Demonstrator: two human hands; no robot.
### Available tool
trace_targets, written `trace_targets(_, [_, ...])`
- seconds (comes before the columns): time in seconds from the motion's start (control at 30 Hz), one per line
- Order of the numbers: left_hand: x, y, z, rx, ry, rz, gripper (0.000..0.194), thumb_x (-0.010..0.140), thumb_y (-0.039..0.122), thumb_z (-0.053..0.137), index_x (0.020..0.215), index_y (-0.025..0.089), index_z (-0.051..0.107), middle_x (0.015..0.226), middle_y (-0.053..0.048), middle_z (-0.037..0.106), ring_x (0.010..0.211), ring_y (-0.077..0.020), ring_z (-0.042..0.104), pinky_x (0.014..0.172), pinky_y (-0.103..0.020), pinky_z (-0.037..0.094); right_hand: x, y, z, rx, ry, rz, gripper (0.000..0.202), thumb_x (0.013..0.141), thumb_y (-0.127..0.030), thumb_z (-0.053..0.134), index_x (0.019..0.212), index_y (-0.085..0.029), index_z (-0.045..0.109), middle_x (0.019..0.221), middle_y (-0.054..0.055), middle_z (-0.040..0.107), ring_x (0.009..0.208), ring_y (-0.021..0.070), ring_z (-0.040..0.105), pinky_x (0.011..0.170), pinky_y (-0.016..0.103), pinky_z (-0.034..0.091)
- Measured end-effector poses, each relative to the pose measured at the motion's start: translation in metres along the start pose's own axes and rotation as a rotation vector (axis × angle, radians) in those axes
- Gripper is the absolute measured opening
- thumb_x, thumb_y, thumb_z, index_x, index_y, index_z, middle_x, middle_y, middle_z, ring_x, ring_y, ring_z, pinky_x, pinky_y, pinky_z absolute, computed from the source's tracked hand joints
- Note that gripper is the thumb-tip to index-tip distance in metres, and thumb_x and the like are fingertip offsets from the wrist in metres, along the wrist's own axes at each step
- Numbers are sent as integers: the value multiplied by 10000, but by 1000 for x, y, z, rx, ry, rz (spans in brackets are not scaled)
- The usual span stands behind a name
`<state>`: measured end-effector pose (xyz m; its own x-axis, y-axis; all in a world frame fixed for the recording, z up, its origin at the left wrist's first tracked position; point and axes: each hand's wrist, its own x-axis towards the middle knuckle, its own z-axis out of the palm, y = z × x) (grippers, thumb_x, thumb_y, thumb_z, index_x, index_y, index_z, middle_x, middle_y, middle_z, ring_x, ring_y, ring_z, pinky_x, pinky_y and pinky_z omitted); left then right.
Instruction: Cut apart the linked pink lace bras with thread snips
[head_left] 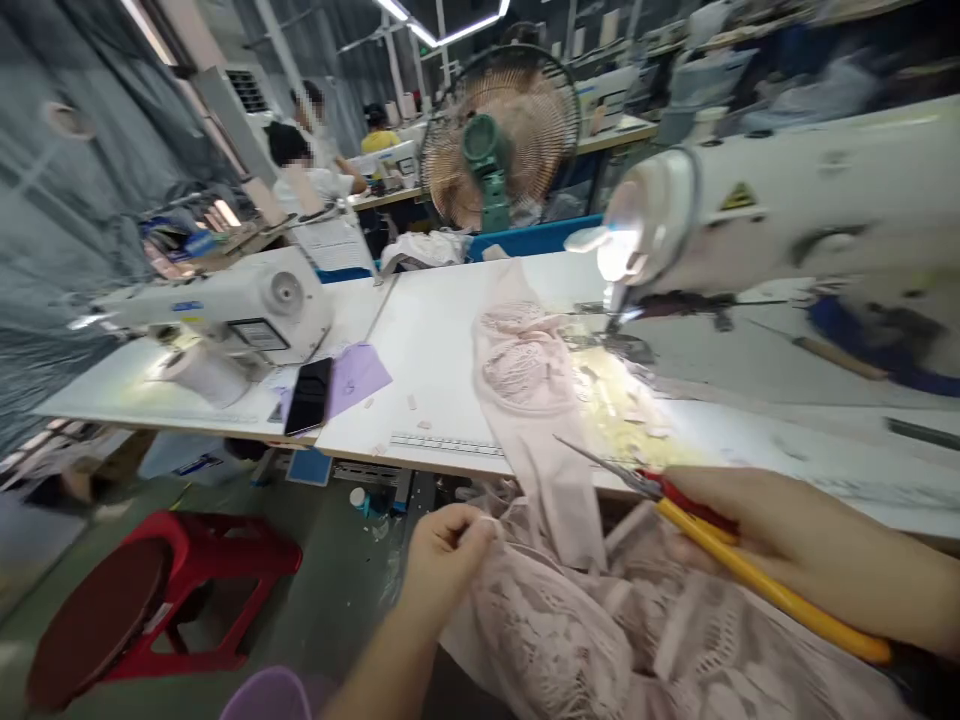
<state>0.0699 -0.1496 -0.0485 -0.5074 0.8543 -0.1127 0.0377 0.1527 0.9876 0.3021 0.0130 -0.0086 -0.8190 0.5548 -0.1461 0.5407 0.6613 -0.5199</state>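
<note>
Left hand (448, 553) pinches the pink lace fabric (570, 620) below the table edge; right hand (757, 525) grips scissors (675, 500), blades pointing left.

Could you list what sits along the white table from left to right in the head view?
White sewing machine → black phone → purple paper → pink lace garment → lit sewing machine head.

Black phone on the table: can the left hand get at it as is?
Probably yes, with a stretch. The black phone lies near the table's front edge, nothing covering it, but the left hand is pinching pink lace fabric and would have to let go.
</note>
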Motion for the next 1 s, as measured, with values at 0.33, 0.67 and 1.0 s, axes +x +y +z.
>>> trace_targets(0.33, [8,-6,-12,317,211,219,360,719,389,746,1021,201,693,956,-62,675,877,-229,629,795,-329,517,-75,52,17,201,57,264,425,796,-581,597,689,-230,384,676,-31,445,614,168,444,565,268,359])
trace_targets(0.67, [-2,36,99,423,-679,56,378,850,461,545,967,132,688,920,-121,675,808,-244,629,681,-319,497,-70,61,56,416,201,251,489,820,-620,568,658,-242,305,647,-40,402,568,155,391,527,267,331])
trace_targets(1.0, [5,31,135,17,-786,-129,478,728,581,684,900,135,678,764,-41,608,726,-183,549,696,-293,427,-99,44,50,667,280,151,424,895,-601,489,728,-230,371,720,-23,407,617,150,375,550,272,375])
